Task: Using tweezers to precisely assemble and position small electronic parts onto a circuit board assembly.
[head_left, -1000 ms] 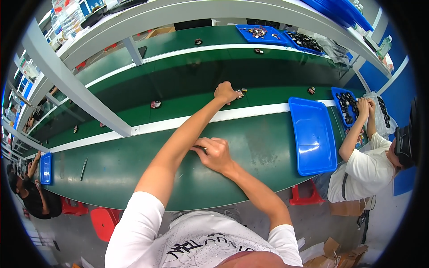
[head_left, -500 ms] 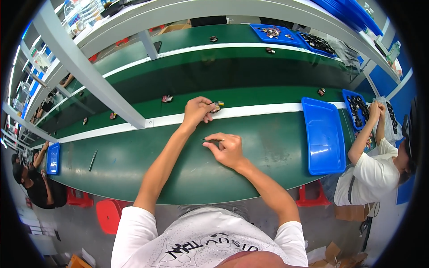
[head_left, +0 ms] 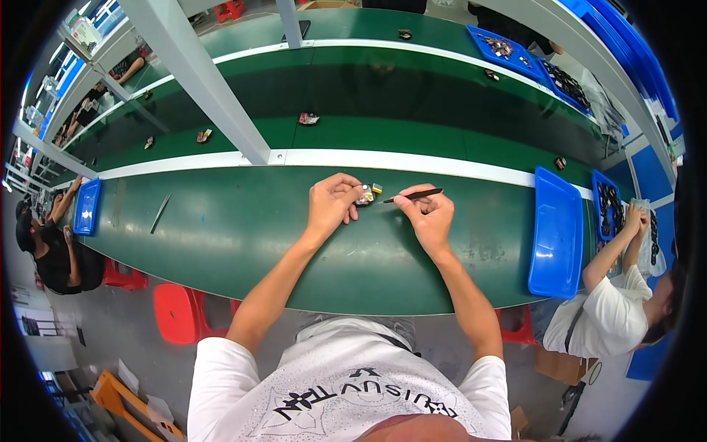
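Over the green worktable, my left hand pinches a small electronic part, dark with a silvery middle and a yellow piece on its far right side. My left fingers hide some of it. Just to the right, my right hand grips a pair of black tweezers like a pen. Their tips point left toward the part, with a small gap between.
Beyond a white rail, a dark green belt carries several small parts. A large blue tray stands to the right, near a co-worker. On the left lie a thin metal tool and a smaller blue tray. A grey post rises ahead.
My left hand has brought the part from by the rail back over the worktable. My right hand has moved beside it, the tweezers now plainly visible. The whole view has shifted.
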`<state>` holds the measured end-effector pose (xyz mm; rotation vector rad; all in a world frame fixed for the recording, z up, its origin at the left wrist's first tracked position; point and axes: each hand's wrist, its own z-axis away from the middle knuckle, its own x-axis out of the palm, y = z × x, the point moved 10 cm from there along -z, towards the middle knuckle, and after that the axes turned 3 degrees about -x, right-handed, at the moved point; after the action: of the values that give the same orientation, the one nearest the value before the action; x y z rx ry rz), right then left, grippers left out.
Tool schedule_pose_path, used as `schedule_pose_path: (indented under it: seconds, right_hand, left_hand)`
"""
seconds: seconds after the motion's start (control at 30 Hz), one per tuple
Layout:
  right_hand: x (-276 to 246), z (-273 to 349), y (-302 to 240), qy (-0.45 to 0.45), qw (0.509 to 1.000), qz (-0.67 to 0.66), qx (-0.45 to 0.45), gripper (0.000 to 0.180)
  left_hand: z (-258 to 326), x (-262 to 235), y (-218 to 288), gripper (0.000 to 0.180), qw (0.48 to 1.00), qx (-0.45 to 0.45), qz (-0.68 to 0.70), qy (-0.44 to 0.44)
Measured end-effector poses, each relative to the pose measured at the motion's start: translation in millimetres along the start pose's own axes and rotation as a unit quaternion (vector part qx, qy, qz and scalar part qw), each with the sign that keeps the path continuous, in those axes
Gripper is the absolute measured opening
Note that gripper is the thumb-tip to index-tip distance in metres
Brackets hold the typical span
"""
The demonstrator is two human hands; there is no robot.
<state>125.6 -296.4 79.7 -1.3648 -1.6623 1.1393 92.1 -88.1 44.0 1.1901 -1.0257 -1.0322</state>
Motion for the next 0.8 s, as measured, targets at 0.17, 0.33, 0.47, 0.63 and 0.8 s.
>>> schedule_pose_path:
  seconds: [0.17, 0.33, 0.47, 0.63, 0.8]
  right_hand:
    - [0.2, 1.8, -3.1, 0.006, 1.000, 0.006, -0.003, 0.010]
    - [1.3, 4.3, 0.8, -0.004, 0.999, 0.037, 0.003, 0.011]
    - [1.4, 3.6, -2.0, -0.004, 0.995, 0.092, -0.023, 0.013]
    - [3.8, 3.5, -3.9, -0.019, 0.990, 0.136, -0.037, 0.014]
    - [3.9, 4.6, 4.4, -0.030, 0.993, 0.116, -0.005, 0.013]
  left_hand:
    - [6.1, 9.0, -3.6, 0.012, 1.000, 0.015, -0.026, -0.003]
    - [10.9, 14.4, 4.0, 0.012, 0.998, 0.031, -0.049, -0.001]
    - [11.2, 15.1, 2.2, 0.011, 0.998, 0.024, -0.050, 0.004]
    - [11.3, 14.8, 2.2, 0.012, 0.997, 0.037, -0.074, 0.004]
    - [13.6, 17.0, 5.4, 0.014, 0.995, 0.063, -0.080, 0.003]
